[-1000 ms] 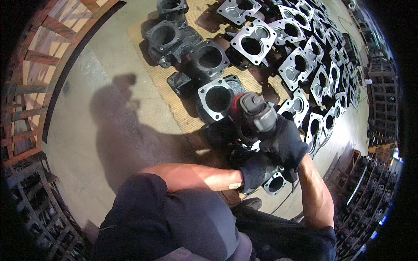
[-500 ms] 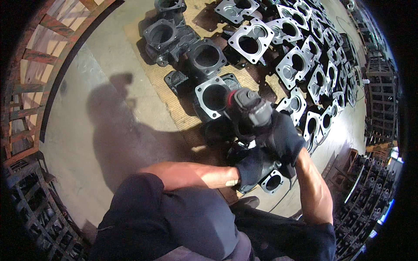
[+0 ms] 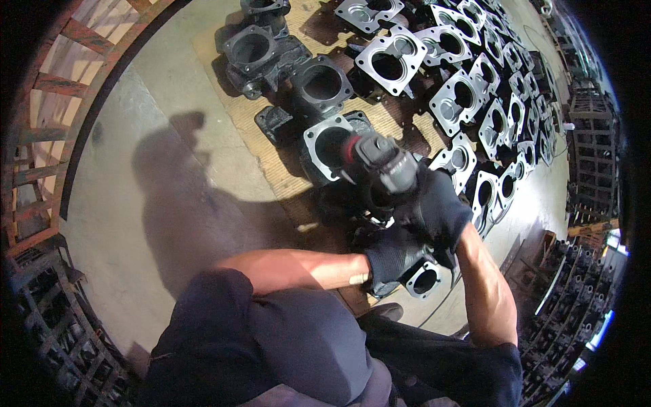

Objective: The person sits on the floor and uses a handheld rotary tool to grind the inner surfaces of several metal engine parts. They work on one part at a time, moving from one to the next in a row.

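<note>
My right hand (image 3: 442, 211), in a dark glove, is closed round a dark grey power tool (image 3: 385, 160) with a red ring. The tool's head overlaps the right side of a metal casting (image 3: 319, 138) with a bright square flange and a round bore. Whether the tool touches the casting cannot be made out. My left hand (image 3: 395, 254), also gloved, is just below the right one, its fingers hidden. Close beside it is a smaller bright flange (image 3: 425, 279) with a round hole.
Rough dark castings (image 3: 322, 84) stand on tan corrugated cardboard (image 3: 237, 108) ahead. Rows of bright-faced castings (image 3: 456, 103) spread to the far right. A rusty slatted crate (image 3: 34, 174) stands at left, loaded racks (image 3: 569, 298) at right. A thin cord (image 3: 434, 313) lies near my feet.
The power tool and my right hand have shifted slightly left, bringing the red ring over the edge of the casting's bore. My left hand has moved only a little. The castings stay in place.
</note>
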The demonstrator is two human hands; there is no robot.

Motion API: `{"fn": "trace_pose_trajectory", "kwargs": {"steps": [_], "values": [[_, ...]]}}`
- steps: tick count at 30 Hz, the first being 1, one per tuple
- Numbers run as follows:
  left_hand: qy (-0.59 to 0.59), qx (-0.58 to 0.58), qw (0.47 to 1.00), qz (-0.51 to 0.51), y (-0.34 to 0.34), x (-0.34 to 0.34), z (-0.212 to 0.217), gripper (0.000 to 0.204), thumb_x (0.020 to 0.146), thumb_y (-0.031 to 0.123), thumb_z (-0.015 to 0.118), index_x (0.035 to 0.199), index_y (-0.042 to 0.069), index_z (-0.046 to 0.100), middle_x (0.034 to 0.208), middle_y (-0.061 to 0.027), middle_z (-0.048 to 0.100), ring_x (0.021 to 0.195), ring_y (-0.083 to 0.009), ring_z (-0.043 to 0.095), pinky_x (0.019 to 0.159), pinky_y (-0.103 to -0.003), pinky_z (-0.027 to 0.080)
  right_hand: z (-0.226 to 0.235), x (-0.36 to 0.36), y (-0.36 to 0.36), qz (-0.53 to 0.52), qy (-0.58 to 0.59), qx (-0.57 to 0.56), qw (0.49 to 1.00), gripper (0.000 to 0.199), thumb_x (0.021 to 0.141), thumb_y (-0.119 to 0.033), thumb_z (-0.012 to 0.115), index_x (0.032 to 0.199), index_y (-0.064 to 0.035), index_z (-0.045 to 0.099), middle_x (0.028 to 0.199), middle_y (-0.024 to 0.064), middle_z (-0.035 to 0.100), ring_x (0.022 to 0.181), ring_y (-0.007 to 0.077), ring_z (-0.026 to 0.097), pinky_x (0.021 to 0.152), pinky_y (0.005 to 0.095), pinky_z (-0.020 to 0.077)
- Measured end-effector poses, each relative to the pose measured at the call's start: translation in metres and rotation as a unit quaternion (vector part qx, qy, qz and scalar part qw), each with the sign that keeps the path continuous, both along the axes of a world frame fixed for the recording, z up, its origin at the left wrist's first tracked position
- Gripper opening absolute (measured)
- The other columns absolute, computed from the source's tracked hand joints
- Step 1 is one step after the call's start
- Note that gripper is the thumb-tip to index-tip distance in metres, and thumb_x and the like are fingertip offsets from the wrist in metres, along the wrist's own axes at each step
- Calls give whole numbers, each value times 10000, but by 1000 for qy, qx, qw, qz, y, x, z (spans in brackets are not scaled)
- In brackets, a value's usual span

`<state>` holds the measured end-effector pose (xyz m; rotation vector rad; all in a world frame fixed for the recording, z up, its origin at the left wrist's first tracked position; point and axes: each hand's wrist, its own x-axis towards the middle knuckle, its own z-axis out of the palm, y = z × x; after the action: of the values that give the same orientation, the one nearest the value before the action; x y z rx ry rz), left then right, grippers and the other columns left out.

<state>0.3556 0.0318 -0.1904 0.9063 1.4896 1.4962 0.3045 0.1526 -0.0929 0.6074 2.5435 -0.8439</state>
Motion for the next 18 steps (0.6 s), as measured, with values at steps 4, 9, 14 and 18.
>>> {"fn": "trace_pose_trajectory", "kwargs": {"steps": [4, 9, 14, 18], "values": [[-68, -69, 990, -100, -12, -12, 32, 224, 949, 125, 545, 1100, 2, 657, 1085, -186, 673, 1018, -241, 627, 903, -365, 479, -6, 22, -1, -14, -32, -25, 999, 480, 632, -125, 776, 1066, 22, 634, 874, 168, 712, 847, 224, 698, 784, 349, 538], [-13, 22, 997, -66, 1, -4, 21, 197, 933, 100, 572, 1081, 2, 658, 1041, -171, 682, 950, -221, 618, 864, -356, 486, 9, 25, 5, -42, 59, -12, 997, 446, 649, -140, 779, 1038, 25, 638, 824, 160, 700, 775, 216, 680, 744, 358, 539], [-26, 18, 999, 36, -3, -21, -5, 143, 932, 70, 567, 999, -21, 655, 953, -148, 677, 887, -220, 606, 831, -355, 483, -3, -16, -4, -23, 26, -14, 999, 434, 680, -170, 781, 1037, 33, 641, 856, 178, 716, 801, 197, 692, 743, 342, 543], [91, 118, 989, 14, -4, 5, 11, 133, 937, 43, 579, 1034, -12, 650, 1001, -87, 663, 946, -175, 585, 869, -330, 485, 15, 16, -5, -49, 2, 7, 999, 432, 673, -129, 756, 1055, 33, 637, 860, 180, 716, 827, 242, 715, 763, 349, 548]]}}
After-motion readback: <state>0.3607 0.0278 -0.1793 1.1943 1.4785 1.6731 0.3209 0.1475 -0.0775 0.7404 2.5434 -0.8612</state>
